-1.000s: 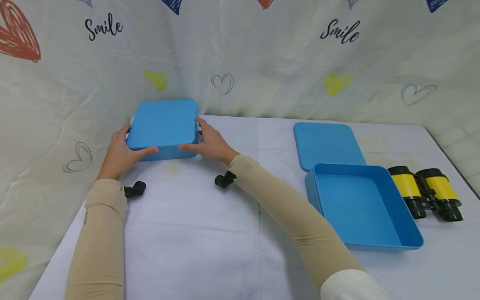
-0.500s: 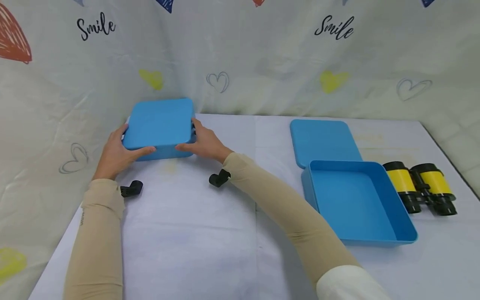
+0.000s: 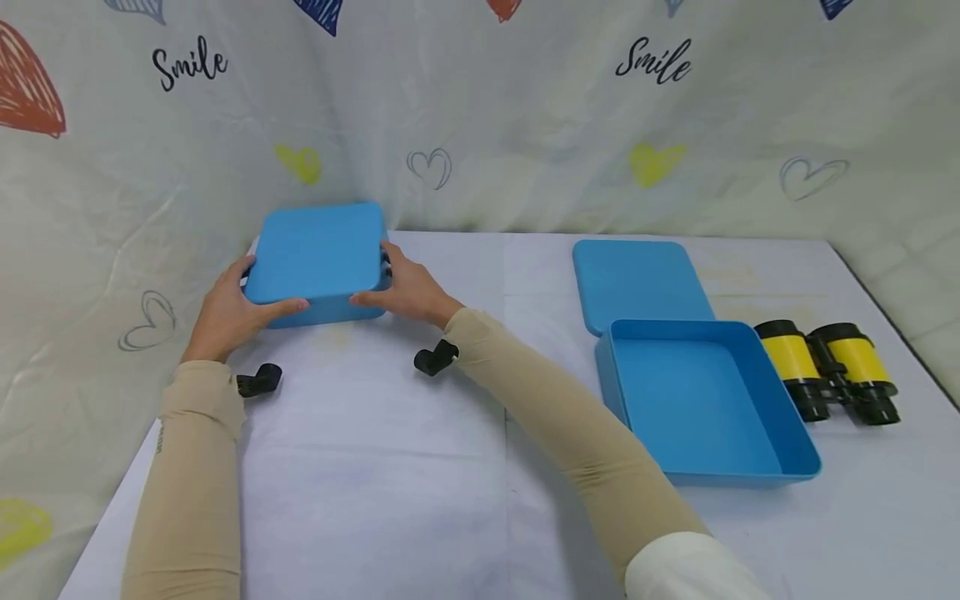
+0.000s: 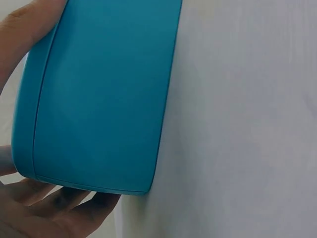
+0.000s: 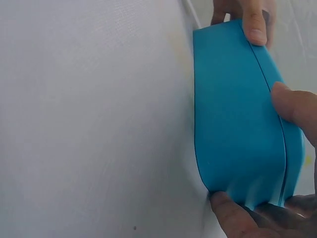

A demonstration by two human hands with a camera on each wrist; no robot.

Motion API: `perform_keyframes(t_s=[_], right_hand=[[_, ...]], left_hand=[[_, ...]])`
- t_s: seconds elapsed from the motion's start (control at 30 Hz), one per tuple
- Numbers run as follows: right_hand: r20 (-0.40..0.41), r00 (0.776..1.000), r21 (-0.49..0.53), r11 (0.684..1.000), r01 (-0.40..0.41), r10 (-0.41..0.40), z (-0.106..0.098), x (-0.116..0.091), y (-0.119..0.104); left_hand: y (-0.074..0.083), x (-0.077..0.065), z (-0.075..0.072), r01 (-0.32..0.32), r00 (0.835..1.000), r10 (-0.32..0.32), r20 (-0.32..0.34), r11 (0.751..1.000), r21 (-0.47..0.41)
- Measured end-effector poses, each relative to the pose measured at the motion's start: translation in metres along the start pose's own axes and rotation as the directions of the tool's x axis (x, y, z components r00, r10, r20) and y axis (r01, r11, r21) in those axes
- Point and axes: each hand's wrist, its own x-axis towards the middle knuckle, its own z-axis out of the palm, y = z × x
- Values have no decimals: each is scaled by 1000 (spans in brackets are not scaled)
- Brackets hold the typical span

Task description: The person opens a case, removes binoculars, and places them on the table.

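Observation:
At the far left of the table stands a blue lidded plastic box (image 3: pixel 318 258), its lid fitted on top. My left hand (image 3: pixel 228 312) grips its left end, thumb along the front edge and fingers round the side. On the right end my right hand (image 3: pixel 412 287) grips it likewise, the thumb on the front near the lid seam. In the left wrist view the fingers (image 4: pixel 64 208) curl against the end of the box (image 4: pixel 104 99). The right wrist view shows both hands on the box (image 5: pixel 237 109), with the right thumb (image 5: pixel 294 106) over the lid edge.
Right of my right arm is an open blue box (image 3: pixel 712 408) with nothing in it. A flat blue lid (image 3: pixel 641 279) lies behind it. Yellow and black binoculars (image 3: pixel 828 371) lie at its right. A printed cloth (image 3: pixel 510 108) hangs behind the white table (image 3: pixel 375 483).
The head view has shifted slightly, so the objects at the right appear farther left. Both hands keep their grip on the lidded box, which stays at the far left.

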Motion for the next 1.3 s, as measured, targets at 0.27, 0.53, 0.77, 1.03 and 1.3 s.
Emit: perform_keyframes(t_s=[0.27,0.53,0.77,1.03,1.3], right_hand=[[-16,1000,19,1000,-7,7,-1,-9,2],[-26,1000,26,1000,-3,4,-1,-19,5],[-55,999,51,999,3,0,0,-27,7],[-57,998,52,999,-7,10,-1,-36,7],[-74,997,50,998,-32,36,-1,-44,8]], left_hand=[[7,-7,1,0,1000,0,18,1000,-25],[9,-11,5,1,1000,0,24,1000,-19],[9,-14,9,-6,1000,6,20,1000,-9],[12,-15,8,-13,999,13,41,1000,13],[15,-19,12,-25,998,24,50,999,27]])
